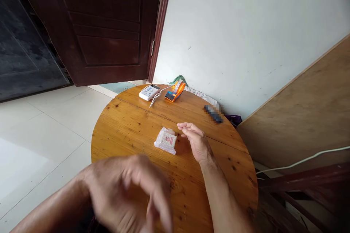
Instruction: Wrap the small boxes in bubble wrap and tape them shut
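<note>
A small packet wrapped in bubble wrap (166,140), with a red print on its pale face, lies near the middle of the round wooden table (123,131). Just to its right, my right hand (195,139) hovers with fingers stretched out and nothing in them; a small gap separates the fingertips from the wrap. Close to the camera, my left hand (123,185) is raised over the near part of the table. Its fingers are bent and apart, somewhat blurred, and hold nothing that I can see.
Toward the back of the table are a white device (149,92) with a cable, an orange tape dispenser (175,91) and a dark pixelated object (213,114). Behind stand a white wall (232,32) and a dark red door (109,29). A wooden panel (300,105) rises on the right.
</note>
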Motion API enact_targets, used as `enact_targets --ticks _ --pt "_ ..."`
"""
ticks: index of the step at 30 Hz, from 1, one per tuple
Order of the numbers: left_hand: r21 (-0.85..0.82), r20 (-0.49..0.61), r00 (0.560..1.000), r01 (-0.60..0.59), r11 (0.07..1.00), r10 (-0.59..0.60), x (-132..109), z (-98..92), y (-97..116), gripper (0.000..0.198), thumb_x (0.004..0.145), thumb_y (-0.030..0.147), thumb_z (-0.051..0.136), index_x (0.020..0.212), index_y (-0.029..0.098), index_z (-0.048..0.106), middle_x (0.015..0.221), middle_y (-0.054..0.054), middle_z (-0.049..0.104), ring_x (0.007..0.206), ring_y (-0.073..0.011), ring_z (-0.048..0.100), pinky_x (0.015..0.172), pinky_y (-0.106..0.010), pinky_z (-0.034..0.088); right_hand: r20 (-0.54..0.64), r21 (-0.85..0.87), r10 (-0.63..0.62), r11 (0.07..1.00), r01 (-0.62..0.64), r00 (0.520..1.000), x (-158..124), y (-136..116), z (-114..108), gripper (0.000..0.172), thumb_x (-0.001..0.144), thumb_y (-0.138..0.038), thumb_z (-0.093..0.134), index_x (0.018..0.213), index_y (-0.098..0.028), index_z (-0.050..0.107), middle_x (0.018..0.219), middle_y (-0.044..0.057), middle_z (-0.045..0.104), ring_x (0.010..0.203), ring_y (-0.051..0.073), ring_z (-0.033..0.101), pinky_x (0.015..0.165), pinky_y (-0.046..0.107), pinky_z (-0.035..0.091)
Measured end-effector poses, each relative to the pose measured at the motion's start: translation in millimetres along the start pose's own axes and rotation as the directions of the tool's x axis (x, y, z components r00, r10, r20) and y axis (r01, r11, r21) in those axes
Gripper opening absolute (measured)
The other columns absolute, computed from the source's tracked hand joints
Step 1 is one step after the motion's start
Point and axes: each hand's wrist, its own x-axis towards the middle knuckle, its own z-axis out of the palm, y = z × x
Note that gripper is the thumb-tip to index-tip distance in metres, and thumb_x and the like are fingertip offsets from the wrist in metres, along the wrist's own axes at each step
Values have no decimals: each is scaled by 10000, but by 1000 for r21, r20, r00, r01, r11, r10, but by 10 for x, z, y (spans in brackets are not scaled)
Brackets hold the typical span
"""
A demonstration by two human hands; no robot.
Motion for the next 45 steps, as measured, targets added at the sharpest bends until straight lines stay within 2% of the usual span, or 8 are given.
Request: enact_targets --ticks 2,5,7,14,20,27,38,45 --pt "63 -220 961 185 981 -167 154 -147 -152 258 890 423 577 902 216 730 785 -39 725 646 -135 630 565 -237 485 62 -125 -47 991 55 997 7 22 -26 281 657 -320 687 921 -239 740 1048 38 742 1087 258 615 903 386 456" --pt "206 -615 738 491 846 -279 346 -271 -571 273 817 401 618 907 162 713 727 -29 686 636 -146 602 560 -239 459 107 -261 -66 961 93 992 31 67 -47 340 679 -296 672 1011 -243 725 1141 47 723 1133 257 599 903 387 454" --pt "149 -655 670 566 811 -348 420 -265 -828 375 767 431 664 1015 153 705 868 -56 708 738 -171 635 640 -259 498 133 -310 -69 945 108 989 56 98 -41 379 701 -299 652 1070 -234 705 1181 62 713 1155 257 595 872 373 460" --pt "118 -601 705 545 830 -377 515 -66 -1009 456 716 455 724 1065 163 694 968 -68 668 850 -218 630 769 -323 512 204 -399 -64 906 143 977 127 143 25 427 736 -261 583 1147 -227 694 1227 50 698 932 208 657 776 340 488" --pt "84 -589 754 415 906 -291 497 -26 -1010 363 715 315 735 1055 191 697 1247 -106 556 1014 -230 608 849 -334 511 240 -223 -16 972 71 971 114 169 100 322 737 -368 676 1006 -201 731 1013 57 749 888 205 668 786 331 505" --pt "-201 -473 821 252 946 -319 438 -52 -916 248 754 393 727 799 156 672 1286 -118 567 1122 -271 579 944 -362 463 39 -38 -174 984 175 984 89 120 175 200 779 -381 658 786 -186 701 799 30 709 757 170 625 744 297 484" --pt "-506 -379 856 128 853 -353 457 7 -1002 360 752 455 721 748 172 501 737 14 550 626 -103 481 597 -232 375 -212 181 -220 949 260 952 93 -20 124 195 728 -385 719 767 -199 676 714 -1 674 731 158 617 779 314 481" --pt "-384 -357 790 362 850 -498 581 -95 -1015 370 725 358 696 1023 139 712 877 -47 674 709 -142 525 658 -263 385 -401 5 -152 986 168 903 85 -118 -90 318 668 -450 693 856 -193 669 785 13 686 740 174 614 661 285 443"
